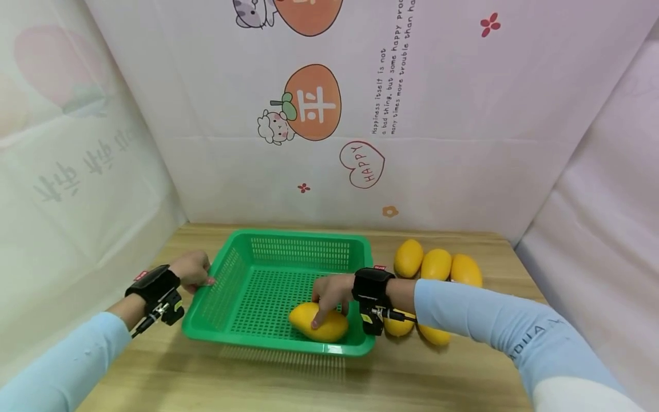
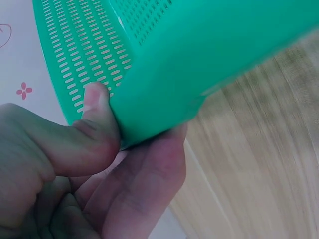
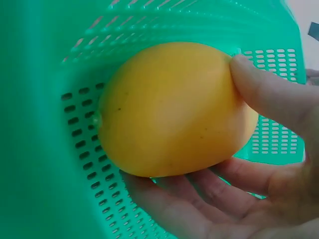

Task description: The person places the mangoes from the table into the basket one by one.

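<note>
A green perforated plastic basket (image 1: 268, 337) stands on the wooden table. My left hand (image 1: 193, 270) pinches its left rim; in the left wrist view the thumb (image 2: 94, 107) lies on the inner side and the fingers lie under the rim. Inside the basket, near its front right corner, my right hand (image 1: 329, 297) grips a yellow mango (image 1: 320, 323). The right wrist view shows this mango (image 3: 174, 109) between the thumb on one side and several curled fingers on the other, close to the basket's floor and wall.
To the right of the basket lie several more mangoes (image 1: 436, 264), some partly hidden behind my right forearm. The wooden table (image 1: 206, 377) reaches forward to a white printed cloth (image 1: 443, 171) hanging upright, with more cloth at both sides.
</note>
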Demonstrator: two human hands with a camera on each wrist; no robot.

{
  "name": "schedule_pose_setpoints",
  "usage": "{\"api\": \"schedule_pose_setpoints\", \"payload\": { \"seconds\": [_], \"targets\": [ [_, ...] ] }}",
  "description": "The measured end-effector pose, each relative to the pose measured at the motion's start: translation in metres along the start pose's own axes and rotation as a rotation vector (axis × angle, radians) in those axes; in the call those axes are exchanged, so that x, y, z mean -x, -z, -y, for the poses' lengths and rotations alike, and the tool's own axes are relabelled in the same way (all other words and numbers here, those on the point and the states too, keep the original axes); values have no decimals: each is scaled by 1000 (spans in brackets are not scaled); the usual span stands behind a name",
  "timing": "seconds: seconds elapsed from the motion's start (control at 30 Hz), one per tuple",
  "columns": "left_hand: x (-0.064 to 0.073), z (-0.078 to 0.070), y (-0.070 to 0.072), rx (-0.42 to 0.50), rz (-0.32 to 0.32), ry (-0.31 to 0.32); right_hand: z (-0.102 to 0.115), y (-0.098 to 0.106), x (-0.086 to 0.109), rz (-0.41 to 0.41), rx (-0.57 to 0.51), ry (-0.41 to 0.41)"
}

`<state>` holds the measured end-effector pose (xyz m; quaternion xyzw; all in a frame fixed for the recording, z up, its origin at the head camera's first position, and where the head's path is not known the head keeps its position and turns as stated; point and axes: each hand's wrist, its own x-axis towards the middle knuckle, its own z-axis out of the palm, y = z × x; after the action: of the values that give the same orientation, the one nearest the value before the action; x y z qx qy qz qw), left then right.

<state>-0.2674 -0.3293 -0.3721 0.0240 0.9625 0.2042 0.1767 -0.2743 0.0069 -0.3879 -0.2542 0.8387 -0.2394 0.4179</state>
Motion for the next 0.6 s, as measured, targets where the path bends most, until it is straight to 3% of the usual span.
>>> {"api": "schedule_pose_setpoints", "payload": {
  "seconds": [0.3, 0.5, 0.6],
  "targets": [
    [2, 2, -5, 19, -6, -17, 6, -10, 5, 28, 91, -51],
    [-2, 1, -4, 15, -17, -21, 10, -8, 9, 63, 174, -126],
    [-2, 4, -2, 5, -14, -10, 13, -5, 11, 83, 173, -119]
  ]
}}
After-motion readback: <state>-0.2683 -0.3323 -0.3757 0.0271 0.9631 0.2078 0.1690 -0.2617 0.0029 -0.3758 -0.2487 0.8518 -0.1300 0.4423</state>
